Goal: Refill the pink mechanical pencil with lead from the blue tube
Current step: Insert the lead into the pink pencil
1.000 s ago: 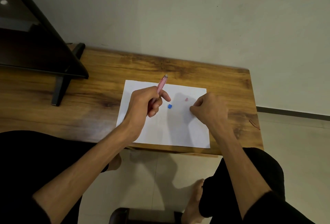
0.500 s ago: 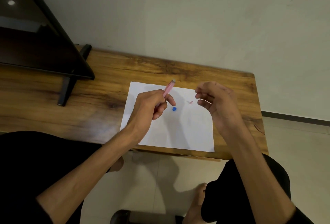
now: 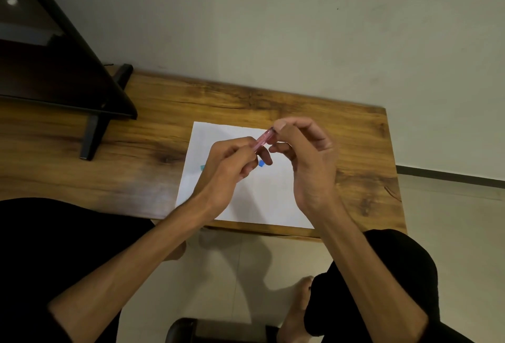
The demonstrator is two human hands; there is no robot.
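Note:
The pink mechanical pencil (image 3: 263,139) is held above the white paper (image 3: 259,203), tilted with its top end up and to the right. My left hand (image 3: 229,167) grips its lower part. My right hand (image 3: 308,156) pinches the pencil's top end with thumb and forefinger; whether anything small sits between those fingertips is hidden. A small blue piece (image 3: 261,163) lies on the paper just under the hands. A teal-blue bit (image 3: 202,167) shows at the left edge of my left hand; I cannot tell whether it is the blue tube.
The paper lies near the front edge of a wooden table (image 3: 153,135) against a pale wall. A dark screen (image 3: 54,69) on a black foot (image 3: 94,135) stands at the left. My knees and bare feet are below the table.
My right hand rose from the paper and came left to the pencil's top end. The small pink piece seen on the paper earlier is no longer visible. The left hand kept hold of the pencil.

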